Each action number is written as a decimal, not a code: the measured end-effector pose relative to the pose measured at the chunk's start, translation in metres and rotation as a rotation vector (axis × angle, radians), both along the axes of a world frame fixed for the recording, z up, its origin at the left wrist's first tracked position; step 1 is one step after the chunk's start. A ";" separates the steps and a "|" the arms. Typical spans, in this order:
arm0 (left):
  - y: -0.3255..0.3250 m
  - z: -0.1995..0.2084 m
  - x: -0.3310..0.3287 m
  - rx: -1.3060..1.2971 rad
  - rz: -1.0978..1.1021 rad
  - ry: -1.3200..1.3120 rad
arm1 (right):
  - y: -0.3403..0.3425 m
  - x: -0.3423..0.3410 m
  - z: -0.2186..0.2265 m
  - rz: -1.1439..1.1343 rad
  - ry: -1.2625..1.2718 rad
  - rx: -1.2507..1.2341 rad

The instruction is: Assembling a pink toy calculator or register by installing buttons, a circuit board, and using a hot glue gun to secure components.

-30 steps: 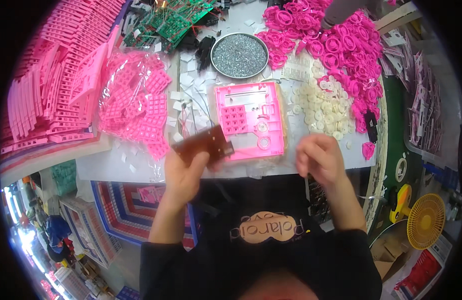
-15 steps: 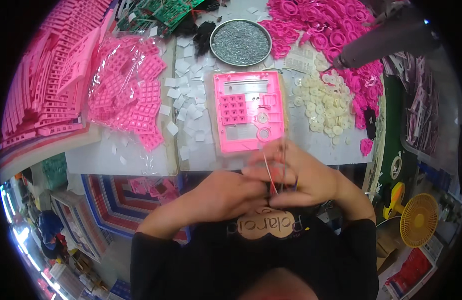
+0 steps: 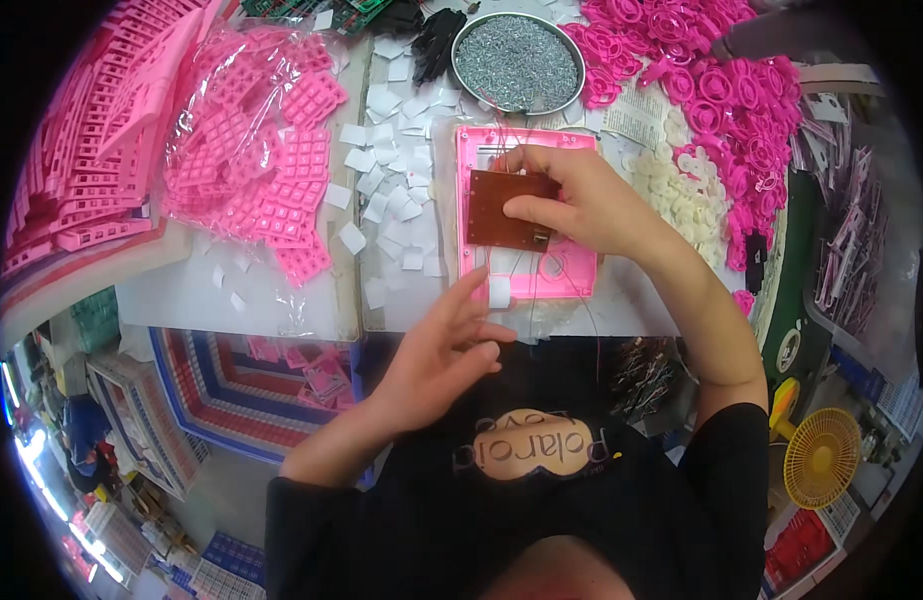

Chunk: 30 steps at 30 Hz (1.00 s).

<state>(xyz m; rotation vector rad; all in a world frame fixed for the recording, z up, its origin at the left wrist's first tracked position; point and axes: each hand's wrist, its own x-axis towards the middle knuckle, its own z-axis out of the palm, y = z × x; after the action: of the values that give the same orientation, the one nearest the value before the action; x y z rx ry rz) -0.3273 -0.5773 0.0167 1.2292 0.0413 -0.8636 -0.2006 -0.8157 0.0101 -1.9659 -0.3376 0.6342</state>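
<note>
At the near edge of the white worktop, head view: your right hand lays a brown circuit board flat into the pink plastic housing, thumb and fingertips closed on the board's right side, likely to hold it down square in its seat. Thin red wires run from the board's far edge and down past the housing toward your chest. Your left hand hovers just off the near edge, fingers spread and loose, gripping nothing, fingertips close to a small white square at the housing's near left corner.

Room is tight. Left of the housing lie scattered white paper squares, then a clear bag of pink keypads. Beyond the far edge of the housing sits a round tin of small screws; to the right, cream discs and a heap of pink rings crowd in. The only open lane is the strip between the housing and your body.
</note>
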 end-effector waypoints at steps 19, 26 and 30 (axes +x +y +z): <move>-0.007 -0.008 0.063 0.909 -0.415 -1.413 | 0.014 -0.065 -0.015 0.173 -0.918 -0.496; -0.010 0.002 0.070 0.869 -0.447 -1.390 | 0.015 -0.061 -0.001 0.265 -0.897 -0.617; -0.005 0.025 0.132 0.714 -0.697 -0.962 | 0.020 -0.059 0.000 0.312 -0.940 -0.691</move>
<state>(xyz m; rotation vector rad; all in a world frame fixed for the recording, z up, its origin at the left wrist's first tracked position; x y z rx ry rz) -0.1956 -0.5826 0.0413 2.3015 -0.9741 -0.7662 -0.2591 -0.7961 0.0105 -2.8279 -1.1289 -0.0749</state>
